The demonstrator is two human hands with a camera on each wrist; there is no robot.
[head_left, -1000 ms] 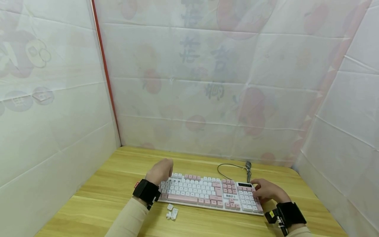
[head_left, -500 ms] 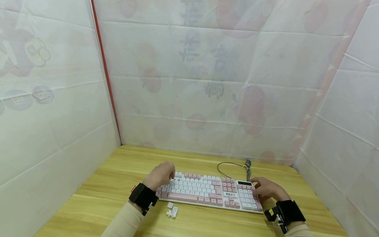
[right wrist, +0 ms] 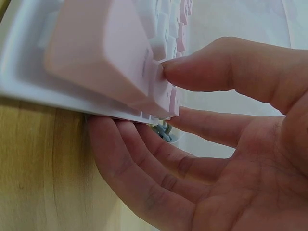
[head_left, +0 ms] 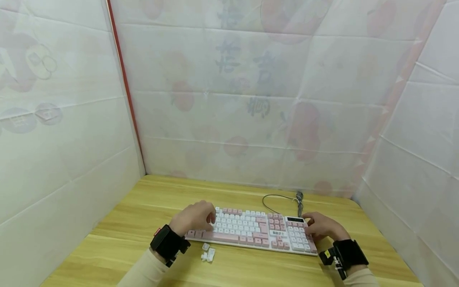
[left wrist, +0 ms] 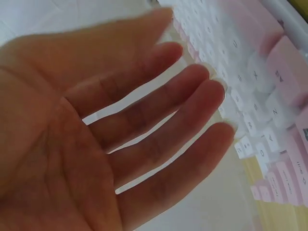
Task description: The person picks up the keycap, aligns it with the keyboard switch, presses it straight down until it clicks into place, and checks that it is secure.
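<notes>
A pink and white keyboard [head_left: 236, 228] lies across the table near its front. Over its left end is my left hand [head_left: 193, 217]. In the left wrist view the fingers of that left hand [left wrist: 144, 130] are loosely bent, holding nothing, with the fingertips close to the white keys [left wrist: 236, 72]. My right hand [head_left: 324, 227] grips the keyboard's right edge. Its thumb [right wrist: 192, 72] presses on a pink key at the side, and the other fingers [right wrist: 115, 144] lie along and below the edge, as the right wrist view shows.
Several loose white keycaps [head_left: 210, 254] lie on the wooden table [head_left: 150, 211] in front of the keyboard. A grey cable [head_left: 299, 201], bundled near its end, lies behind it. White printed cloth [head_left: 222, 99] walls in the table at the back and both sides.
My left hand has moved down and slightly left, from the keyboard's top left corner toward its lower rows, and its fingers have loosened. The right hand keeps its hold on the right edge.
</notes>
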